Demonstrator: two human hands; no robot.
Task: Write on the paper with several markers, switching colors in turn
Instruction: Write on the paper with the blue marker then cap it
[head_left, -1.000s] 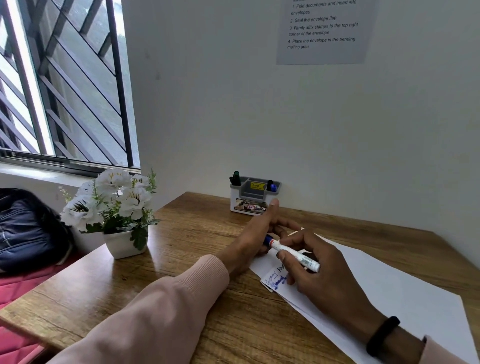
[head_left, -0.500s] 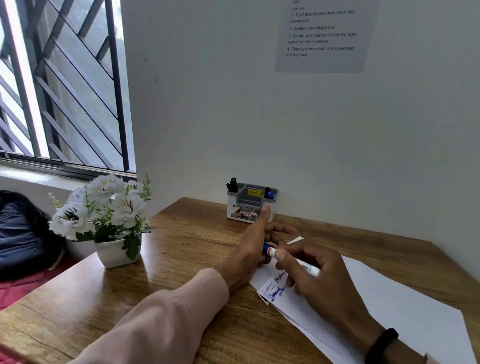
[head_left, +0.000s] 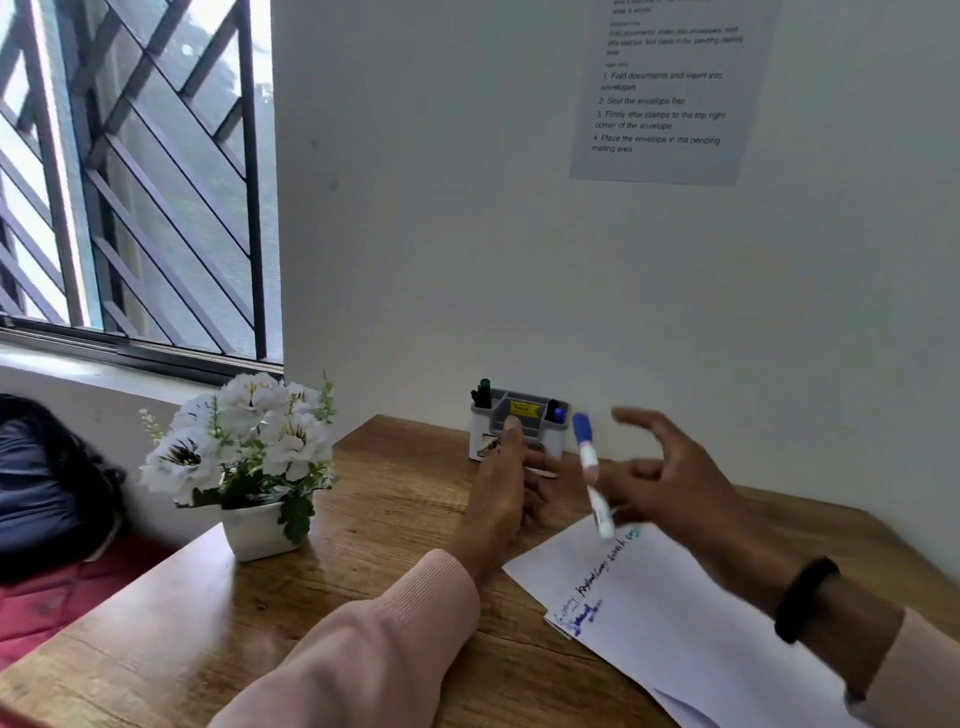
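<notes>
Marker (head_left: 589, 470) upright, touching right hand (head_left: 675, 483), above paper (head_left: 675, 623)

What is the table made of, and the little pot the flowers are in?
The table looks like wood, or a wood-look board: brown with long grain lines and a dull, matte top. The flower pot looks like white glazed ceramic, smooth with a soft sheen, though plastic could look the same. The white flowers seem artificial, cloth or plastic, but that is a guess.
</notes>
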